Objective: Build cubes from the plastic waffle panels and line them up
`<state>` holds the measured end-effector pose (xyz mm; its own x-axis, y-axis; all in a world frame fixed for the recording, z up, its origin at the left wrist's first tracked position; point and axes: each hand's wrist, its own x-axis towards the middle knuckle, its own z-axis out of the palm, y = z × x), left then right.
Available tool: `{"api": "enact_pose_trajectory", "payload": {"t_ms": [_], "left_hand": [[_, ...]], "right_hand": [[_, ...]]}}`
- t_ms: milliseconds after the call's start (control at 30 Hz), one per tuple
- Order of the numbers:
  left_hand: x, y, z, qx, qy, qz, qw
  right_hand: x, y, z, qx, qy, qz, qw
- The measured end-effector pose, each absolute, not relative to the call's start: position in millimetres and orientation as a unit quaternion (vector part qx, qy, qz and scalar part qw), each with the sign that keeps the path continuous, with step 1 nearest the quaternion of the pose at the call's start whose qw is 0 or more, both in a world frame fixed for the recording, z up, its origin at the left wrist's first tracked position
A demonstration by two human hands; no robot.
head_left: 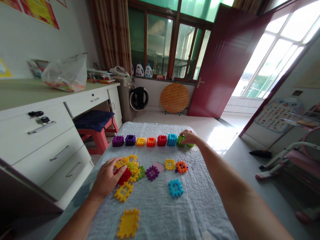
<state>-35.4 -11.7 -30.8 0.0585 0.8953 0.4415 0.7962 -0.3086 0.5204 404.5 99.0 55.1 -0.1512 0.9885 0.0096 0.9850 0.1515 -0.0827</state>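
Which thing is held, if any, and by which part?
Cannot be told: left hand is over the red piece, right hand at a green block; grips unclear.

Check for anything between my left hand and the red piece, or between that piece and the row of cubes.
The left hand touches the red piece, nothing between; yellow pieces lie between that and the row of cubes.

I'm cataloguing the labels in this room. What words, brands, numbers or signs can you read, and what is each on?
None can be read.
Red-and-yellow poster: blurred.
Purple-capped bottle and blue-capped bottle: labels too small.
Cartoon wall chart: marks too small and blurred.
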Motion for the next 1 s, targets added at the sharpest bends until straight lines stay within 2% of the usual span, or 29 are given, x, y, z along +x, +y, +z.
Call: {"api": "enact_pose_trajectory", "payload": {"t_ms": [533, 700, 800, 1000], "left_hand": [[-33.1, -17.3, -25.1, 0.734, 0.561, 0.374, 0.083], [-29.6, -27.4, -21.5, 0.773, 0.548, 0.309, 0.082], [-25.2, -34.6, -16.8, 0.809, 0.516, 0.269, 0.084], [-14.5, -43.4, -0.5, 0.824, 0.492, 0.256, 0.113]], "right_hand": [[396.9, 94.5, 50.8, -0.668, -0.743, 0.006, 0.028], [387.0, 65.8, 60.4, -0.683, -0.725, -0.006, 0.091], [367.4, 32.3, 60.5, -0.646, -0.754, 0.008, 0.121], [289.7, -35.3, 48.0, -0.5, -0.853, 0.093, 0.112]]}}
